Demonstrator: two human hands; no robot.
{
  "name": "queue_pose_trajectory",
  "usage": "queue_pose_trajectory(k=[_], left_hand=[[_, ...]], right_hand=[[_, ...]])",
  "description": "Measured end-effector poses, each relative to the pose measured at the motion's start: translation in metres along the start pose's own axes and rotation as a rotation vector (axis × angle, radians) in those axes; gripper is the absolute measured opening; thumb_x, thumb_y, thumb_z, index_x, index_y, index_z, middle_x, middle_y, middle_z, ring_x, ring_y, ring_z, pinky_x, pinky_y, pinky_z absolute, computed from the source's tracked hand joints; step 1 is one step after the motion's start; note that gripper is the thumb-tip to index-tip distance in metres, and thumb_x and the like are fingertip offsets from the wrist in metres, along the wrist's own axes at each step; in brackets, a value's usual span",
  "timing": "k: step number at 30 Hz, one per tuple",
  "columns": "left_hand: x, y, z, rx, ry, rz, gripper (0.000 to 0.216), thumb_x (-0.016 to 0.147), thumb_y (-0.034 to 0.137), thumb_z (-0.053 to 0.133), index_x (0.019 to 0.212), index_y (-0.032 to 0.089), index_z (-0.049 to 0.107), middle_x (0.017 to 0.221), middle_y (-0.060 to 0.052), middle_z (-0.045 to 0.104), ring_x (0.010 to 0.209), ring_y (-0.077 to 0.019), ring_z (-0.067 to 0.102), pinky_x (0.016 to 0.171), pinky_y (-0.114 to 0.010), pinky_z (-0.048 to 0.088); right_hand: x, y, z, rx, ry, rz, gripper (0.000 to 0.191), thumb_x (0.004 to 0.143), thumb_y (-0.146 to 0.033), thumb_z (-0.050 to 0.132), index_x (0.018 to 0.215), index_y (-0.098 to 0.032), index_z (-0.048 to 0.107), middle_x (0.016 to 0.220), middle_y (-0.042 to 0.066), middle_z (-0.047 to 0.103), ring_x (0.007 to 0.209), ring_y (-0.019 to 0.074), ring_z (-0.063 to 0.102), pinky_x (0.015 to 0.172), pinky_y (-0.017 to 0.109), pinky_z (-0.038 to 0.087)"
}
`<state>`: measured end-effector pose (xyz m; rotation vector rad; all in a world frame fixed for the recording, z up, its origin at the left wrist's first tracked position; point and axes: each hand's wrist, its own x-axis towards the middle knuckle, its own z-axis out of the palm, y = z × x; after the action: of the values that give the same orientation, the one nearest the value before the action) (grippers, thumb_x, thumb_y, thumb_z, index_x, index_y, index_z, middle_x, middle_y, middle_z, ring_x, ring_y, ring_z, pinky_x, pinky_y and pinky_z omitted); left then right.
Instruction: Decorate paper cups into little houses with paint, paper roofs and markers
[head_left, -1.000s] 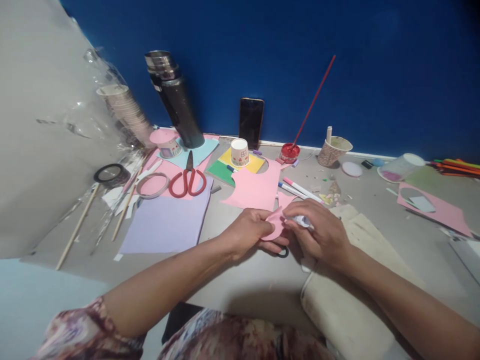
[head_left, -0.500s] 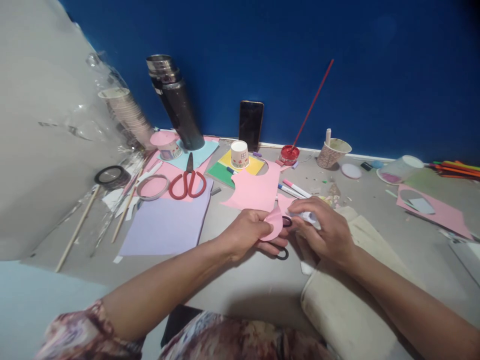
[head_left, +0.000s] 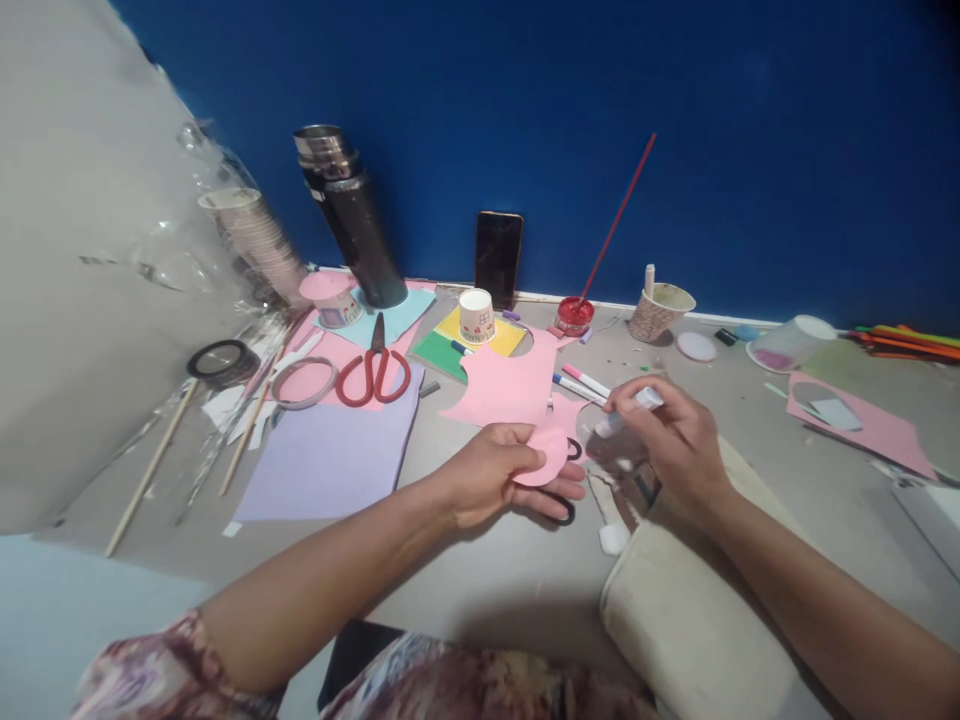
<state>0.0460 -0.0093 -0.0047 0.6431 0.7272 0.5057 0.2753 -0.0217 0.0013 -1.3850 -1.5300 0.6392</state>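
A round pink paper disc (head_left: 546, 458) is pinched between the thumb and fingers of my left hand (head_left: 495, 475). Behind it, two black loops, apparently scissor handles (head_left: 564, 513), poke out past my fingers; the rest is hidden. My right hand (head_left: 679, 435) grips a small white tube (head_left: 634, 412), tilted, to the right of the disc and apart from it. Just beyond my hands lies a pink sheet (head_left: 514, 378) with curved cut-outs. Two capped markers (head_left: 585, 382) rest beside it.
Red-handled scissors (head_left: 373, 375) lie by a lavender sheet (head_left: 330, 460). A dark flask (head_left: 360, 230), a phone (head_left: 499, 258), a decorated paper cup (head_left: 477, 318) and a red pot (head_left: 576, 318) with a stick stand along the blue wall. A beige pouch (head_left: 697, 600) sits under my right forearm.
My right hand has moved to the right, away from the disc, with the white tube showing more plainly. The disc now faces flatter upward in my left hand.
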Motion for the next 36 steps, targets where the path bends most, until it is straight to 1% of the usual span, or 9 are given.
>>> queue_pose_trajectory(k=[4,9,13,19,22,25,28,33,36], left_hand=[[0.003,0.001,-0.004,-0.117,-0.092,0.020,0.032,0.098,0.033,0.062,0.110,0.005,0.072,0.109,-0.024,0.078,0.089,-0.0287,0.080,0.069,-0.036,0.066],[0.001,0.001,-0.003,-0.065,-0.128,0.056,0.053,0.093,0.058,0.069,0.112,0.008,0.071,0.113,-0.022,0.076,0.091,-0.0276,0.078,0.069,-0.034,0.066],[-0.004,-0.001,0.004,0.088,-0.138,0.126,0.063,0.071,0.046,0.094,0.117,0.014,0.066,0.114,-0.017,0.073,0.091,-0.0258,0.076,0.068,-0.031,0.063],[-0.011,0.001,0.011,0.381,-0.084,0.121,0.075,0.063,0.030,0.095,0.127,0.015,0.059,0.113,-0.013,0.072,0.103,-0.0289,0.072,0.082,-0.037,0.059],[-0.013,-0.001,0.013,0.751,0.048,0.292,0.077,0.067,0.028,0.090,0.136,0.018,0.056,0.125,-0.014,0.070,0.114,-0.0316,0.068,0.094,-0.041,0.055],[-0.013,-0.007,0.013,1.124,0.176,0.599,0.074,0.073,0.022,0.081,0.141,0.019,0.053,0.140,-0.015,0.063,0.125,-0.0326,0.061,0.106,-0.045,0.050],[-0.013,-0.012,0.010,1.386,0.259,0.853,0.056,0.081,0.019,0.068,0.136,0.015,0.057,0.132,-0.018,0.065,0.119,-0.0328,0.062,0.100,-0.046,0.051],[-0.012,-0.013,0.004,1.543,0.358,1.036,0.045,0.083,0.010,0.056,0.127,0.015,0.062,0.118,-0.014,0.074,0.107,-0.0306,0.068,0.091,-0.044,0.053],[-0.012,-0.012,0.003,1.534,0.425,1.075,0.031,0.086,0.008,0.056,0.112,0.018,0.067,0.105,-0.009,0.078,0.096,-0.0267,0.070,0.085,-0.040,0.053]], right_hand=[[0.000,-0.002,0.002,0.248,-0.173,0.250,0.016,0.091,-0.037,0.067,0.087,-0.021,0.068,0.090,0.005,0.078,0.068,0.0188,0.069,0.059,0.029,0.054],[-0.004,-0.002,0.010,0.161,-0.316,0.254,0.019,0.089,-0.037,0.066,0.096,-0.021,0.070,0.070,-0.002,0.068,0.056,0.0150,0.059,0.052,0.026,0.045],[-0.004,-0.006,0.012,0.024,-0.323,0.142,0.024,0.081,-0.030,0.072,0.103,-0.022,0.075,0.068,-0.006,0.060,0.052,0.0111,0.049,0.050,0.024,0.039],[-0.006,-0.012,0.018,0.058,-0.276,0.064,0.011,0.077,-0.024,0.069,0.084,-0.021,0.078,0.066,-0.004,0.061,0.064,0.0151,0.058,0.061,0.026,0.046],[-0.010,-0.014,0.020,0.017,-0.208,0.022,0.010,0.079,-0.024,0.066,0.076,-0.021,0.075,0.062,-0.004,0.062,0.061,0.0155,0.059,0.063,0.027,0.047],[-0.013,-0.016,0.021,-0.043,-0.171,-0.066,0.011,0.079,-0.021,0.062,0.075,-0.022,0.072,0.063,-0.003,0.066,0.061,0.0162,0.061,0.064,0.028,0.048],[-0.015,-0.018,0.022,-0.110,-0.164,-0.104,0.011,0.079,-0.021,0.059,0.073,-0.022,0.069,0.063,-0.002,0.067,0.060,0.0163,0.061,0.061,0.027,0.046],[-0.018,-0.016,0.025,-0.233,-0.174,-0.096,0.011,0.081,-0.022,0.058,0.073,-0.021,0.065,0.063,-0.002,0.066,0.060,0.0165,0.061,0.061,0.027,0.043],[-0.021,-0.016,0.028,-0.318,-0.149,-0.204,0.013,0.085,-0.021,0.058,0.074,-0.021,0.064,0.066,0.000,0.068,0.064,0.0178,0.062,0.066,0.030,0.041]])
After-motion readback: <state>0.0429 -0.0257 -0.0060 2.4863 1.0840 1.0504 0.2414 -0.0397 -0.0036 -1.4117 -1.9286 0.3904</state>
